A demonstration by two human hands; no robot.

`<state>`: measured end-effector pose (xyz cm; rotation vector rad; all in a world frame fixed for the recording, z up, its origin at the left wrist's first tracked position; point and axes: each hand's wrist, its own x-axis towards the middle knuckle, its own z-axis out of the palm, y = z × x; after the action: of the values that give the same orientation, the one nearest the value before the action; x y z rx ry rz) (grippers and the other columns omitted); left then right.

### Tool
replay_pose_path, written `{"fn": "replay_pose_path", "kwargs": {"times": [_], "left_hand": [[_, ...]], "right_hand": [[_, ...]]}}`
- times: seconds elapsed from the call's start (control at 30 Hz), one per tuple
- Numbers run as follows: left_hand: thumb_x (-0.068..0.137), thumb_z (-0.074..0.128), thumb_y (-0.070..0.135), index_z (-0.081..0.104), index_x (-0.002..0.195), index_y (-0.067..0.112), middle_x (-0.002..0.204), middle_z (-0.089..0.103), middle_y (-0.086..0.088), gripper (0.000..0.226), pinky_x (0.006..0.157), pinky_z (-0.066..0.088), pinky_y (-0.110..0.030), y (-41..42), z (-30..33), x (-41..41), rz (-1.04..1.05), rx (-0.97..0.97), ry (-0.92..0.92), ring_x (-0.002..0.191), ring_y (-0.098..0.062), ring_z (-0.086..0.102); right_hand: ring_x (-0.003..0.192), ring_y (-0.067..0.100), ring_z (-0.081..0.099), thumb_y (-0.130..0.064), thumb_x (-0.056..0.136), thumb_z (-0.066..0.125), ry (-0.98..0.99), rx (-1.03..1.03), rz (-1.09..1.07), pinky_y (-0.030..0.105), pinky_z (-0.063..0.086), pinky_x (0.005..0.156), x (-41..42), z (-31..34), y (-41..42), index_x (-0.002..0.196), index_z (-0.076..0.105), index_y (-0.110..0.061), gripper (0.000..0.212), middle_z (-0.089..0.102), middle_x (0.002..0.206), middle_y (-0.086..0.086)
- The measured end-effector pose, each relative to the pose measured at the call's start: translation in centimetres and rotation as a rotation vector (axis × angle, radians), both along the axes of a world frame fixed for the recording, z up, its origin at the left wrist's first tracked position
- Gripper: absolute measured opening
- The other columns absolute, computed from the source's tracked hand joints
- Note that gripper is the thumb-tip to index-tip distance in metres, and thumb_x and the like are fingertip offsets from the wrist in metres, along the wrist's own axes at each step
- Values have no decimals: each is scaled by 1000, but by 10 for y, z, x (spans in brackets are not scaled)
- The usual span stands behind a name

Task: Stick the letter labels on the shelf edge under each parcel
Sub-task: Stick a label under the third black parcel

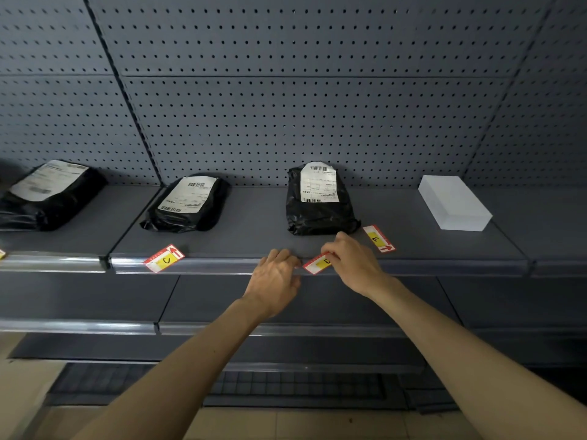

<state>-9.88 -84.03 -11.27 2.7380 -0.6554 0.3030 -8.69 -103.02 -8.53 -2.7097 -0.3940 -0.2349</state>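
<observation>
Head cam: both hands at shelf edge (222,265). Right hand (352,265) pinches D label (317,264) w/ left hand (274,277) fingertips on its left end, below black parcel (319,201). C label (164,258) lies left, E label (378,238) right.

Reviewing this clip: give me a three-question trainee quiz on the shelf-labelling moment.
1. True or false: the E label is already on the shelf edge.
2. Which letter shows on the label under the middle-left black parcel?
3. The white box sits: A) left of all parcels, B) right of them, C) on the lower shelf.

Key: 1 false, it lies flat on the shelf top; 2 C; 3 B.
</observation>
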Motion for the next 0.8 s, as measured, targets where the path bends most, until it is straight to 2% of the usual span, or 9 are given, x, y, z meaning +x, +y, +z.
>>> {"fn": "replay_pose_path", "kwargs": {"times": [0.17, 0.27, 0.43, 0.5, 0.63, 0.8], "left_hand": [[90, 55, 19, 61, 119, 14, 120, 58, -4, 30, 96, 43, -36, -1, 3, 3, 19, -12, 10, 111, -23, 49], [90, 55, 20, 61, 118, 15, 118, 60, -5, 29, 94, 44, -36, -5, 13, 8, 11, -16, 11, 110, -23, 51], [91, 54, 20, 62, 101, 14, 102, 65, -5, 14, 80, 48, -35, -24, 47, 25, -36, -49, -41, 97, -23, 55], [91, 54, 18, 63, 101, 15, 98, 65, -3, 13, 79, 48, -34, -40, 61, 34, -72, -65, -51, 95, -22, 56], [90, 54, 16, 62, 112, 15, 105, 64, -4, 23, 88, 48, -38, -81, 74, 55, -140, -27, 7, 102, -23, 52], [90, 55, 17, 60, 115, 15, 112, 61, -7, 25, 88, 45, -39, -135, 67, 79, -210, 66, 55, 105, -26, 51]], "right_hand": [[74, 14, 56, -23, 96, 54, 4, -5, -13, 25, 41, 61, 0, 1, -1, 111, 63, -14, 19, 50, 103, -1], [80, 16, 60, -34, 94, 56, -7, 49, -45, 28, 48, 63, -4, 10, -9, 118, 54, -17, 29, 49, 109, -1], [83, 20, 62, -33, 94, 54, -35, 83, -238, 32, 49, 67, -3, 27, -44, 104, 59, -14, 22, 56, 106, 4], [83, 23, 62, -31, 93, 57, -4, 74, -337, 32, 46, 66, 2, 31, -63, 103, 60, -12, 22, 57, 106, 7], [87, 27, 60, -40, 86, 66, 108, 49, -480, 32, 41, 65, 12, 29, -93, 103, 57, -9, 37, 57, 106, 11], [101, 31, 56, -54, 74, 71, 189, 49, -508, 33, 39, 68, 31, 13, -110, 105, 57, -6, 59, 56, 111, 14]]}}
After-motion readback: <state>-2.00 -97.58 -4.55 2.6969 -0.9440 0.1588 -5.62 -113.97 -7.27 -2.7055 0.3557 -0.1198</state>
